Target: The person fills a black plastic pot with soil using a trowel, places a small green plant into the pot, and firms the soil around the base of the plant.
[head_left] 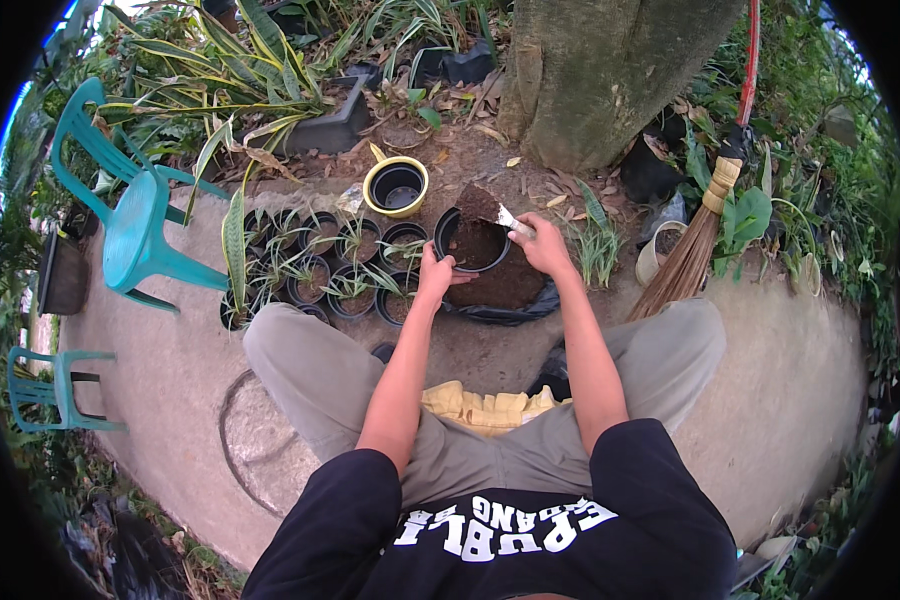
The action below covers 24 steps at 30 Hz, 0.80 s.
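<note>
Left hand (437, 274) grips black pot (444, 234); right hand (543, 248) holds soil-laden trowel (511, 222) at pot's rim.

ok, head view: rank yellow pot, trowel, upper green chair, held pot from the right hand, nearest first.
From the right hand:
1. Trowel: in its grip.
2. Held pot: just to its left, in the left hand.
3. Yellow pot: farther left and forward.
4. Upper green chair: far left.
</note>
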Each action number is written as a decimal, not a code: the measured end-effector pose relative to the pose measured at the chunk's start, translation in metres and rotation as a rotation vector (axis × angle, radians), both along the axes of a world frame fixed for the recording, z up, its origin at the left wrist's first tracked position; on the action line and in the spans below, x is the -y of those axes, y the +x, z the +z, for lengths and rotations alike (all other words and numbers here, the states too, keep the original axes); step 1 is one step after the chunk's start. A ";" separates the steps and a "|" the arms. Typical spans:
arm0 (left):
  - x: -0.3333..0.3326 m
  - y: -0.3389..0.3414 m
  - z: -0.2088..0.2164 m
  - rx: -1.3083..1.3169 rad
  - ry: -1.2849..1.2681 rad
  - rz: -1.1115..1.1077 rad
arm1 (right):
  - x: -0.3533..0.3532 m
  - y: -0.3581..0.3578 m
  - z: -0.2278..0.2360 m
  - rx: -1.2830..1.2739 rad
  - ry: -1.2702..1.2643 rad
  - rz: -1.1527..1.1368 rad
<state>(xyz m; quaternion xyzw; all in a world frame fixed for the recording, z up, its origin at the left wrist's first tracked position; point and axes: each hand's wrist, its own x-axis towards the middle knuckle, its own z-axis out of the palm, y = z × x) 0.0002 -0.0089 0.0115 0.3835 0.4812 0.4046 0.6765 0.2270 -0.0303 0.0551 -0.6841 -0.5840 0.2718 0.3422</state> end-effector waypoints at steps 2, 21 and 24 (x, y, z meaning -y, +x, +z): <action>-0.002 0.002 -0.001 -0.011 0.011 0.023 | -0.002 0.000 0.002 0.014 -0.003 -0.013; -0.005 -0.002 0.003 -0.003 -0.011 -0.005 | -0.002 -0.008 0.015 0.295 0.243 -0.068; 0.002 0.007 0.005 -0.033 -0.007 -0.001 | -0.001 -0.005 0.012 0.337 0.266 -0.063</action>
